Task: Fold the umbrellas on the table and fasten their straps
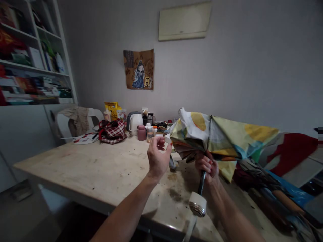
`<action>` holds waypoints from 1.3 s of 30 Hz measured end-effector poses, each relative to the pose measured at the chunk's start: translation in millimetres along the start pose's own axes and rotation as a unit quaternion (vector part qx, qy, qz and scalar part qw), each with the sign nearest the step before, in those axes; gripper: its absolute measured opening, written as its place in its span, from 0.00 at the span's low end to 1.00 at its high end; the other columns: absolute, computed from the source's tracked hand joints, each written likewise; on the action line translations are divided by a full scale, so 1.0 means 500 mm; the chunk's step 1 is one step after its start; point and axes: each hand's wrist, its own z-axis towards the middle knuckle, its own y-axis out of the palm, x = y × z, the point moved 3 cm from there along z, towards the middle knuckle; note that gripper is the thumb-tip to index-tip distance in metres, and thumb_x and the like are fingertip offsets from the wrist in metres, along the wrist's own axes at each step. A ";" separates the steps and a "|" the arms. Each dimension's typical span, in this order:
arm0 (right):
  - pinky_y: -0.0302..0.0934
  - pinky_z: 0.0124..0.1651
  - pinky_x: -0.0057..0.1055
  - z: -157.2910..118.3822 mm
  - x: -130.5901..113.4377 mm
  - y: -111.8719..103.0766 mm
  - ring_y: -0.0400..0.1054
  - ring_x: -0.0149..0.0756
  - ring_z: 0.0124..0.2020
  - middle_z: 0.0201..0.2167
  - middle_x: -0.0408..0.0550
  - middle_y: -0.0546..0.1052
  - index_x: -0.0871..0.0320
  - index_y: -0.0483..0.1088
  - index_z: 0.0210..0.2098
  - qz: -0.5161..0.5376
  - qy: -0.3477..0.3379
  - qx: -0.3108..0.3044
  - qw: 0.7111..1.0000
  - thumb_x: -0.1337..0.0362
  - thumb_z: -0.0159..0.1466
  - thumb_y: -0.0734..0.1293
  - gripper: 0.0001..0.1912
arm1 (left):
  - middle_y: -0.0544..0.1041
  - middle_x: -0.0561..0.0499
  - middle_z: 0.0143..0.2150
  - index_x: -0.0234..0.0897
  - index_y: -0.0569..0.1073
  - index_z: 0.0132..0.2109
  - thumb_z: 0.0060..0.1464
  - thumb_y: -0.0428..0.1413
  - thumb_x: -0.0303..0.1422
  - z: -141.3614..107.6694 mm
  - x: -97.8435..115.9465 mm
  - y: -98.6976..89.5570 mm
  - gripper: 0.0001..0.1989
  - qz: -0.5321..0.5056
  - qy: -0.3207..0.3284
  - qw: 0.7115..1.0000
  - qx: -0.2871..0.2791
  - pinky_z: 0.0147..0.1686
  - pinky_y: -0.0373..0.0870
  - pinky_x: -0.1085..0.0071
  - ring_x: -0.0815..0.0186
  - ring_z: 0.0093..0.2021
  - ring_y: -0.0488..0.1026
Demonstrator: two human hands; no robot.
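Observation:
A folding umbrella [227, 134] with a white, yellow and green patterned canopy is partly gathered, its folds hanging loose. My right hand [207, 166] is wrapped round its dark shaft just under the canopy. Below that hand, the white handle [197, 203] with a ringed silvery end points down toward me, a pale strap hanging from it. My left hand [159, 157] is raised at the canopy's left edge, fingers half curled and thumb apart from them. Nothing shows in its grasp; whether the thumb tip touches the cloth I cannot tell.
A stained table [111, 168] spreads before me. Toward its back stand a checked bag [112, 131], an electric kettle [135, 123], a pink jar [141, 133] and several bottles. More folded umbrellas [274, 198] lie at the right. A white chair [94, 116] stands behind.

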 end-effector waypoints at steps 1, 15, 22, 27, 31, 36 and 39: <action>0.51 0.18 0.14 0.000 0.002 -0.002 0.50 0.19 0.17 0.18 0.34 0.55 0.56 0.48 0.21 0.001 0.001 0.004 1.000 0.68 0.70 0.59 0.21 | 0.71 0.52 0.33 0.36 0.69 0.41 0.48 0.61 0.30 0.002 0.000 0.008 0.12 0.007 -0.002 1.000 -0.018 0.30 0.70 0.74 0.69 0.29 0.69; 0.50 0.15 0.11 -0.005 0.019 -0.018 0.51 0.17 0.15 0.18 0.34 0.57 0.57 0.50 0.20 -0.051 0.000 0.056 0.997 0.70 0.68 0.61 0.21 | 0.71 0.50 0.35 0.38 0.67 0.40 0.41 0.50 0.14 0.036 0.014 0.044 0.19 0.093 0.143 0.985 0.010 0.37 0.69 0.69 0.64 0.35 0.71; 0.45 0.12 0.10 -0.005 0.017 -0.033 0.51 0.16 0.13 0.17 0.33 0.56 0.58 0.52 0.20 -0.084 0.011 0.064 0.994 0.71 0.67 0.61 0.21 | 0.71 0.49 0.35 0.39 0.67 0.37 0.47 0.53 0.19 0.023 0.019 0.042 0.11 0.114 0.186 0.976 -0.029 0.35 0.68 0.69 0.63 0.35 0.70; 0.46 0.12 0.10 -0.004 0.013 -0.029 0.51 0.16 0.13 0.16 0.33 0.55 0.58 0.51 0.18 -0.101 -0.012 0.091 0.991 0.71 0.66 0.63 0.22 | 0.68 0.57 0.25 0.40 0.65 0.36 0.40 0.51 0.17 0.026 0.005 0.034 0.16 0.091 0.096 0.991 -0.007 0.27 0.64 0.74 0.67 0.25 0.68; 0.46 0.13 0.11 -0.004 0.013 -0.019 0.50 0.15 0.13 0.17 0.33 0.55 0.58 0.50 0.18 -0.087 -0.019 0.069 0.994 0.73 0.66 0.61 0.22 | 0.73 0.54 0.31 0.40 0.65 0.38 0.43 0.50 0.18 0.017 -0.005 0.024 0.15 0.036 0.040 0.998 -0.017 0.30 0.67 0.74 0.67 0.29 0.73; 0.49 0.14 0.11 -0.003 0.021 -0.018 0.51 0.16 0.14 0.16 0.33 0.57 0.58 0.50 0.19 -0.073 -0.015 0.066 0.995 0.70 0.67 0.62 0.22 | 0.68 0.57 0.28 0.39 0.66 0.42 0.47 0.54 0.24 0.012 -0.020 0.012 0.13 -0.033 0.050 0.998 0.024 0.32 0.69 0.75 0.70 0.27 0.69; 0.50 0.16 0.11 -0.002 0.028 -0.013 0.51 0.17 0.15 0.16 0.33 0.56 0.58 0.49 0.19 -0.054 -0.007 0.048 0.997 0.70 0.67 0.61 0.22 | 0.67 0.55 0.31 0.38 0.66 0.44 0.48 0.56 0.26 0.011 -0.041 0.015 0.14 -0.068 0.024 0.996 0.056 0.35 0.71 0.75 0.71 0.30 0.69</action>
